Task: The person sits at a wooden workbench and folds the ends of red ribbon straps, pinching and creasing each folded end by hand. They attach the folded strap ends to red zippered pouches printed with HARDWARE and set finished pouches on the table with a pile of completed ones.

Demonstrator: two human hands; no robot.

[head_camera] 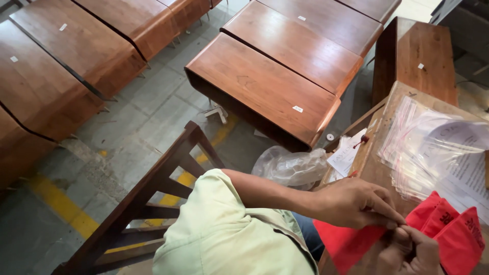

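My left hand (353, 202) reaches across from the left and pinches the edge of a red paper envelope (349, 243) at the bottom right. My right hand (410, 250) is right below it, fingers closed on the same red envelope at the pinch point. More red envelopes (461, 234) with dark print lie fanned out just to the right, on a brown cardboard surface (374, 168). A stack of clear plastic bags (423, 153) lies on the cardboard above my hands.
White printed sheets (471, 175) lie under the plastic bags. A crumpled clear plastic bag (291, 166) sits beside the cardboard. A dark wooden chair (153, 193) stands at my left. Rows of polished wooden tabletops (265, 86) fill the concrete floor (147, 109) with yellow lines.
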